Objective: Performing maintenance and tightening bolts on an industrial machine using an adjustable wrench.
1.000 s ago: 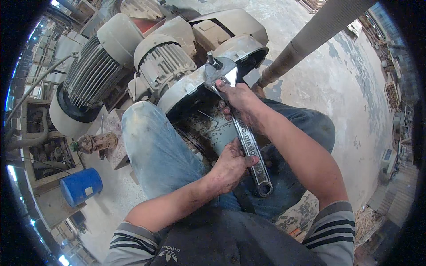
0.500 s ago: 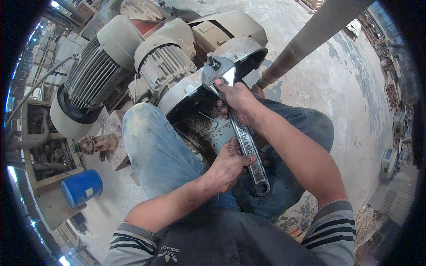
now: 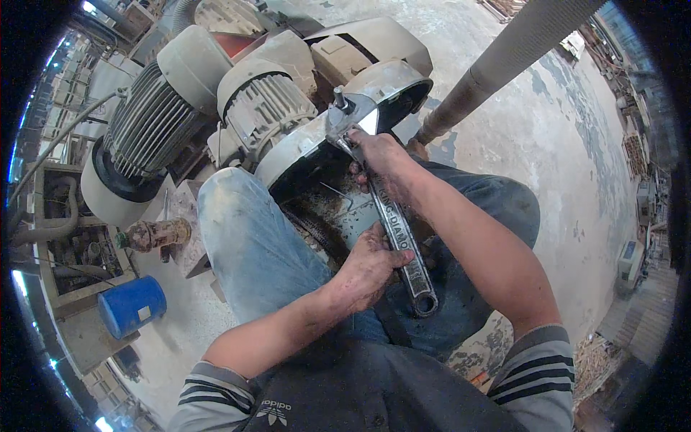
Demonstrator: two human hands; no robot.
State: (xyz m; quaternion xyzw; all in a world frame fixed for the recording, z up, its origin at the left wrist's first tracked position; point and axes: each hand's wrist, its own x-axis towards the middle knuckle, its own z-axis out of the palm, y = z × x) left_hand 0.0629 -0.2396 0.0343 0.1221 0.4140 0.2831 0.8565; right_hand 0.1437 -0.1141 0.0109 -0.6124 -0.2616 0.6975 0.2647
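Observation:
My right hand (image 3: 381, 158) grips a large steel adjustable wrench (image 3: 421, 288) near its head, thumb at the jaw. The head sits around the base of an upright shaft (image 3: 344, 99) at the curved grey housing (image 3: 288, 155); its exact bite is hard to make out. My left hand (image 3: 371, 266) is wrapped round the lower handle, which points toward my body. Both hands are grimy. A thin bent rod (image 3: 338, 191) lies below the housing's dark opening, between my knees.
Two finned motors (image 3: 151, 122) (image 3: 259, 108) stand ahead and left. A thick hose (image 3: 504, 50) slants across the upper right. A grimy bottle (image 3: 155, 232) rests on a block at left, near a blue drum (image 3: 131, 306). My jeans-clad knees (image 3: 237, 230) flank the work.
The wrench, with both hands on it, has shifted slightly up and left at the head over the last second. My grip looks the same.

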